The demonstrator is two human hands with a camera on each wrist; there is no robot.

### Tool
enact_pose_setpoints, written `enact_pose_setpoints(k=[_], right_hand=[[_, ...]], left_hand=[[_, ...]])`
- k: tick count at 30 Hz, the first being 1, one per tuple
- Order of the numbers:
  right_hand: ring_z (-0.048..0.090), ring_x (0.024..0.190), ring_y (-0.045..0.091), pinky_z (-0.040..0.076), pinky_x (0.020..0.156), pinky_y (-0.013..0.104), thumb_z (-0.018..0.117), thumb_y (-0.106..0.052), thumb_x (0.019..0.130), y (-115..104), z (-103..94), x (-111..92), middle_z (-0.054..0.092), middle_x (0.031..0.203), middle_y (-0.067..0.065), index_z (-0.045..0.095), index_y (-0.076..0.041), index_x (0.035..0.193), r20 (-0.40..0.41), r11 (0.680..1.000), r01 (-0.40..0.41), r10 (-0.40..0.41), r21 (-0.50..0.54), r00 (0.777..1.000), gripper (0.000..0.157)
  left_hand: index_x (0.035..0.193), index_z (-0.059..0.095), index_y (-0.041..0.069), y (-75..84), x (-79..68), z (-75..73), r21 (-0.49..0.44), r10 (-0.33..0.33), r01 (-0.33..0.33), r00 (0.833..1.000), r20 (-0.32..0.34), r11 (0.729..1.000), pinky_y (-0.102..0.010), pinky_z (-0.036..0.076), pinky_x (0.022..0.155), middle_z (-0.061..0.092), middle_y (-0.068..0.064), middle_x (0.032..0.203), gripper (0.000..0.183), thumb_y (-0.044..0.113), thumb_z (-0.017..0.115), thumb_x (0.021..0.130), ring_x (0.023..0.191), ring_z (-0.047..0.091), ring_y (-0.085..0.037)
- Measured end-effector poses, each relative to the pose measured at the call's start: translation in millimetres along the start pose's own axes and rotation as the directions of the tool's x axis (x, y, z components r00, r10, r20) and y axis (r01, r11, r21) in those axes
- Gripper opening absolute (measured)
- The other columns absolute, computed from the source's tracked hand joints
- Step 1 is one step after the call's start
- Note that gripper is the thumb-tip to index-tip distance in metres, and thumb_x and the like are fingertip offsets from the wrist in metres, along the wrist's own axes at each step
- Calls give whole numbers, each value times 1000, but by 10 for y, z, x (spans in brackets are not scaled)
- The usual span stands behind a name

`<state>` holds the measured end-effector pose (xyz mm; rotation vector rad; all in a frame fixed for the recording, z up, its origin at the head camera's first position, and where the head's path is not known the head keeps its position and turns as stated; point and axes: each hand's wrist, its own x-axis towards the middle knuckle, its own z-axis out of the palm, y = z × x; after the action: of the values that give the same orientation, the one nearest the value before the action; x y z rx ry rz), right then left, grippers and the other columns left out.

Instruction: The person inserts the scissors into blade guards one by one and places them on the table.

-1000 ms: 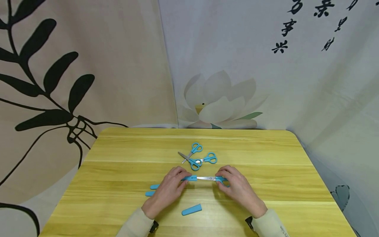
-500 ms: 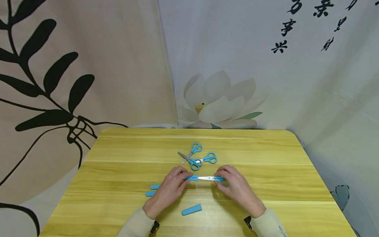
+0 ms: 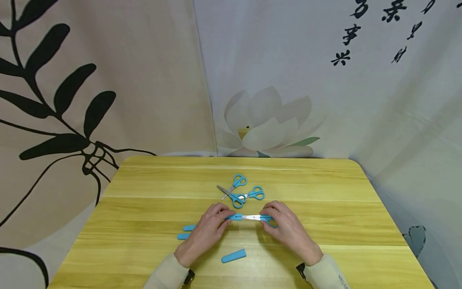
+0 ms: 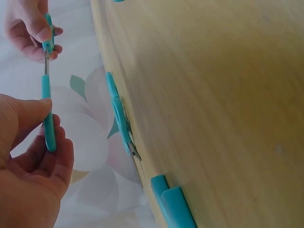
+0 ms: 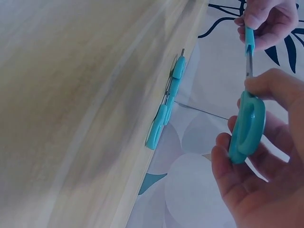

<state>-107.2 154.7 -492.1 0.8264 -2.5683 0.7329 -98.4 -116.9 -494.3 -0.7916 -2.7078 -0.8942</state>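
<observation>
While the left hand point(image 3: 206, 231) pinches a blue blade cover point(image 3: 234, 217) between thumb and fingers, the right hand point(image 3: 288, 230) holds the blue handles of a small pair of scissors point(image 3: 257, 217). The scissors lie level between the two hands, just above the middle of the counter point(image 3: 325, 208), with the tip of the blades inside the cover and a short piece of bare metal showing between cover and handles. In the left wrist view the cover point(image 4: 47, 114) is gripped by the thumb and curled fingers of the left hand point(image 4: 33, 161), and the right hand point(image 4: 28, 31) is seen further away at the other end. In the right wrist view the right hand point(image 5: 259, 161) has its fingers curled around the handle loop point(image 5: 247, 126).

Two more pairs of scissors point(image 3: 240, 192) with blue handles lie crossed on the counter, just behind the hands. One loose blue cover point(image 3: 234, 255) lies near the person, between the forearms. Two other blue covers point(image 3: 185, 232) lie side by side, partly hidden under the left hand. Both sleeves are pale beige.
</observation>
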Motion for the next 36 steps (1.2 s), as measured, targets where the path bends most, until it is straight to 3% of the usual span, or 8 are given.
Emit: enact_pose_setpoints(k=[12, 29, 36], right_hand=[[62, 98, 18, 58, 82, 35, 91, -9, 76, -24, 5, 22, 67, 105, -3, 76, -13, 95, 1, 1000, 12, -12, 9, 1000, 25], [61, 96, 17, 58, 79, 34, 91, -9, 76, -54, 19, 33, 67, 105, -3, 76, -13, 96, 5, 1000, 21, -21, 21, 1000, 25], [60, 97, 16, 57, 81, 33, 91, -11, 78, -68, 19, 35, 67, 106, -3, 76, -13, 97, 20, 1000, 12, -13, 20, 1000, 24]], left_hand=[[119, 76, 12, -2, 6, 16, 12, 50, -50, 998, -25, 999, -35, 55, 87, 65, 1, 114, 22, 8, 73, 97, 105, 59, -17], [116, 77, 13, 27, 30, 39, 20, 43, -42, 998, -37, 999, -34, 56, 85, 65, 2, 112, 22, 8, 75, 95, 103, 59, -16], [115, 77, 12, 19, 32, 60, 32, 90, -88, 994, -63, 996, -33, 55, 83, 65, 1, 111, 22, 7, 77, 93, 101, 59, -16]])
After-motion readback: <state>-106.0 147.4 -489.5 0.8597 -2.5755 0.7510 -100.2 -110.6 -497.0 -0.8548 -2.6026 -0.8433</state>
